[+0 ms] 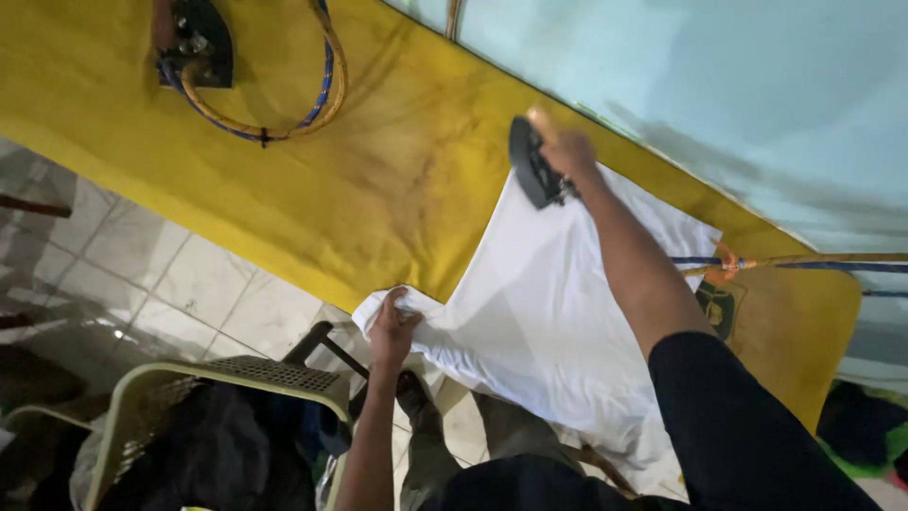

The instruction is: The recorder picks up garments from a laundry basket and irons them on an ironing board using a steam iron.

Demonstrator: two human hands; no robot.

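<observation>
Nearest the camera, a pale green plastic laundry basket (203,402) w/ dark clothes sits on the tiled floor (189,284), just beside the person's legs. Above it the left hand (391,331) is closed on a bunched corner of the white cotton garment (539,322), at the table's near edge, prob. pulling the cloth taut so it lies flat. The garment spreads across the stained yellow padded table cover (312,180), its lower part hanging off the edge toward the person. Further out, the right hand (565,149) is wrapped round the handle of a black electric iron (532,166), pressing on the garment's far edge next to the pale blue wall (709,85). A small dark square label w/ a yellow emblem (721,308) lies on the cover right of the arm, just under an orange knot on the blue-yellow cord (757,265). Farthest, top left, a second dark iron (199,43) rests on the cover, its cord looped beside it
</observation>
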